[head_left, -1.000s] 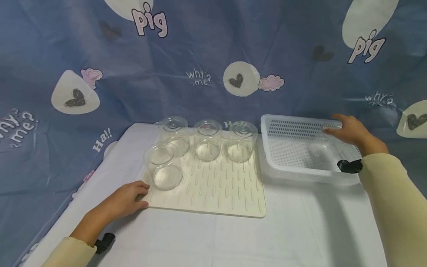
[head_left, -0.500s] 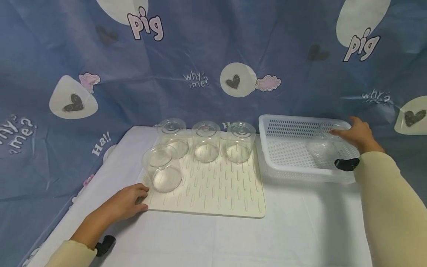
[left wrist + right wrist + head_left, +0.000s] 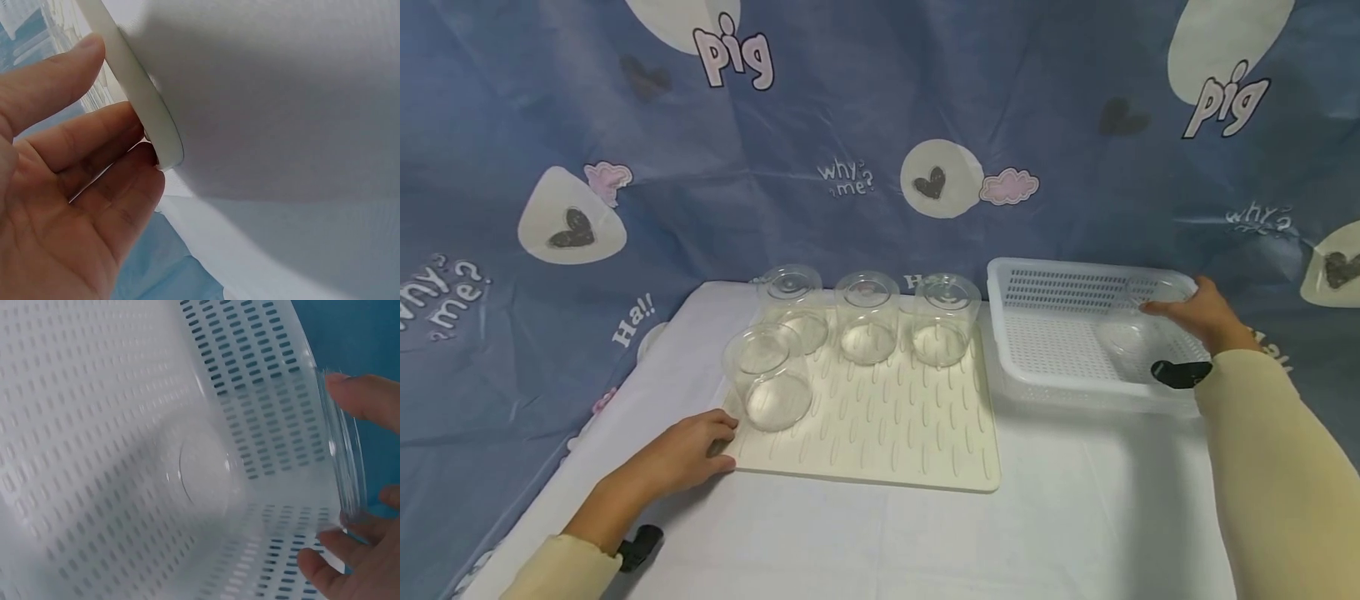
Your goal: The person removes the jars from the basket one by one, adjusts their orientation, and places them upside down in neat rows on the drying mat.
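Observation:
In the head view my left hand (image 3: pixel 688 450) holds the near left corner of a cream ridged drying mat (image 3: pixel 880 433), thumb on its front edge and fingers at its side. The left wrist view shows the fingertips against the mat's edge (image 3: pixel 140 94). My right hand (image 3: pixel 1206 317) reaches into a white perforated plastic basket (image 3: pixel 1022 367) and grips a clear plastic cup (image 3: pixel 1123 333) by its rim. In the right wrist view the thumb and fingers lie around opposite sides of the cup's rim (image 3: pixel 344 453), its mouth towards my palm.
Several clear cups stand upside down on the mat: a front left cup (image 3: pixel 775 392), a back left cup (image 3: pixel 793 308), a middle cup (image 3: pixel 867 321) and a right cup (image 3: pixel 942 325). A white cloth (image 3: pixel 1060 517) covers the table, and a blue printed curtain (image 3: pixel 820 108) hangs behind.
My right hand has shifted slightly right and nearer along the basket's right end, and its fingers now sit at the cup's rim. The left hand stays at the mat's corner.

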The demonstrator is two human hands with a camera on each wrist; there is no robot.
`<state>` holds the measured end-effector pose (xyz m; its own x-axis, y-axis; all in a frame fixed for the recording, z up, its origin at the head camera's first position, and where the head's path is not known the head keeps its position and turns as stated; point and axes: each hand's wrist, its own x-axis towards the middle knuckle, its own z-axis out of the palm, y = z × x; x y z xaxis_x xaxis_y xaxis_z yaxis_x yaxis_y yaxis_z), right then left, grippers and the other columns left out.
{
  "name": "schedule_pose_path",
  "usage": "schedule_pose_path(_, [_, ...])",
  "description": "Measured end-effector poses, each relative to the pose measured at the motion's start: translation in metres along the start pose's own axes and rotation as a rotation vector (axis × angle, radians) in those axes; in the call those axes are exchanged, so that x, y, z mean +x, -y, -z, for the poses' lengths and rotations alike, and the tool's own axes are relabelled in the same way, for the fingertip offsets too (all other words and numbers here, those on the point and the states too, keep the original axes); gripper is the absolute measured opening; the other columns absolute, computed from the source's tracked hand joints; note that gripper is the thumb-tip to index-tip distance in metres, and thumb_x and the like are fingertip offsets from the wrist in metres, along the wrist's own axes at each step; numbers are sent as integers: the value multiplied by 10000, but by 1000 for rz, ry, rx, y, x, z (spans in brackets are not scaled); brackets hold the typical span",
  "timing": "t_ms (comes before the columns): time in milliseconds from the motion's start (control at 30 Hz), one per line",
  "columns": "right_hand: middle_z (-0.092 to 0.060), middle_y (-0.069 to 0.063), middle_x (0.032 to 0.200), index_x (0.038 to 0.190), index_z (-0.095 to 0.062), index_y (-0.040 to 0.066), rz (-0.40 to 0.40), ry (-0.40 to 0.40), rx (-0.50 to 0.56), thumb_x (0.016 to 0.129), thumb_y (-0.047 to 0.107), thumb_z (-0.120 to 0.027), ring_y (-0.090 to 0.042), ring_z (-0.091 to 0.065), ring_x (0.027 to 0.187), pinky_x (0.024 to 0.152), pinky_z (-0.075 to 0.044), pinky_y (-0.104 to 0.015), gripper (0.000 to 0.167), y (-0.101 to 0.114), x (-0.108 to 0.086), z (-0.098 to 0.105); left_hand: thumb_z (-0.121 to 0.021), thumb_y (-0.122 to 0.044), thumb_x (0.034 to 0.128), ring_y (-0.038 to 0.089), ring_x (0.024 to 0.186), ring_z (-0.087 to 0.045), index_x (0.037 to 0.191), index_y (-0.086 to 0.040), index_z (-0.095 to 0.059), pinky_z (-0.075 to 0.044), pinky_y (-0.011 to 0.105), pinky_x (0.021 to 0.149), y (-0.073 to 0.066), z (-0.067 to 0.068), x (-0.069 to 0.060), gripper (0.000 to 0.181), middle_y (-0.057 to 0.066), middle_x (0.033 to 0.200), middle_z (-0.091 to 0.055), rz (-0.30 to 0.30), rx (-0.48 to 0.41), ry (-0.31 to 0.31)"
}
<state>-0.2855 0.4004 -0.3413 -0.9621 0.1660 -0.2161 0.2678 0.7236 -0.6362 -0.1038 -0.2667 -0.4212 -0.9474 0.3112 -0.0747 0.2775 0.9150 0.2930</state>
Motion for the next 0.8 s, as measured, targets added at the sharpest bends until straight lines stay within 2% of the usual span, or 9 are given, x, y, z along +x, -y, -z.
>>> schedule_pose_path(100, [274,-336,1554,1465,308,-72,-15,27,49,909,496,-649,-605,77,1450,1164,-120,-739,1244,-2,4,-4,-813,-169,798,409,1139,-628,1054,57,-725,-533,534,950,0,0,1,353,178,1212,-651,-1,-6,6])
schedule_pose_path(233, [284,-346,1547,1433,375,-59,-74,82,51,909,450,-660,-600,-3,1457,1153,-206,-724,1267,-3,10,-9,-816,-164,793,410,1130,-630,1053,62,-724,-535,532,945,0,-1,1,357,183,1205,-651,-4,0,5])
schedule_pose_path(367, [245,-361,1562,1438,384,-33,-96,72,73,910,361,-664,-590,-39,1466,1140,-238,-729,1237,-4,12,-12,-813,-163,797,417,1149,-620,1068,69,-719,-525,540,961,-1,0,2,368,191,1220,-645,14,1,14])
schedule_pose_path(467, [256,-350,1565,1441,387,-16,-93,57,106,905,351,-679,-582,-12,1474,1136,-231,-739,1248,-5,13,-14,-813,-165,798,421,1164,-611,1071,68,-718,-519,546,970,-1,1,2,371,189,1229,-642,28,-4,21])
schedule_pose_path(600, [282,-333,1564,1444,389,-1,-113,54,136,882,425,-700,-565,16,1483,1144,-227,-731,1297,-6,15,-16,-815,-166,797,418,1170,-612,1067,64,-721,-520,543,972,-1,1,1,368,179,1231,-643,34,-6,19])
schedule_pose_path(800, [266,-331,1572,1460,355,-18,-118,41,127,891,461,-675,-565,-20,1483,1143,-243,-724,1270,-10,14,-17,-811,-169,802,415,1160,-616,1074,66,-717,-523,538,965,-1,1,2,372,181,1228,-643,24,-4,16])
